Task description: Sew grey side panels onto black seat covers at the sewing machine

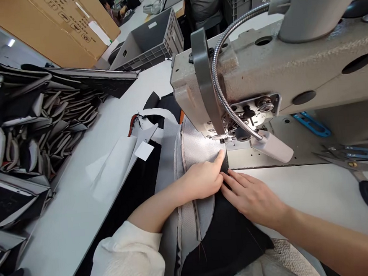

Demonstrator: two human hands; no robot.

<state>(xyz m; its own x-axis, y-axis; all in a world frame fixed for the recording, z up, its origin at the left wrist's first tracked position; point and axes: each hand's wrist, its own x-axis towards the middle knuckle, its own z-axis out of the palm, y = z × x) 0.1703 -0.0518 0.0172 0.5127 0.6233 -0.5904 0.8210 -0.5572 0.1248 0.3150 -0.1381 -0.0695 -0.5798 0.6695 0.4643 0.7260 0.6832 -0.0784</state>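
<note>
My left hand [205,176] lies on the grey mesh fabric [197,147], index finger stretched toward the needle area of the sewing machine [270,73], the other fingers curled under; whether they pinch the fabric is hidden. My right hand [251,194] rests flat, fingers extended, on the edge of the black fabric [222,236], its fingertips close to my left hand. Grey and black layers run under the presser foot, whose contact with them is partly hidden. A white tag [144,151] hangs at the left of the piece.
Stacked black and grey pieces [65,117] fill the left side. Scissors [359,176] and blue thread snips [312,125] lie at the right. Behind are a grey crate [152,41], a cardboard box [53,27] and a seated person [204,2]. A metal lamp hose curves before the machine head.
</note>
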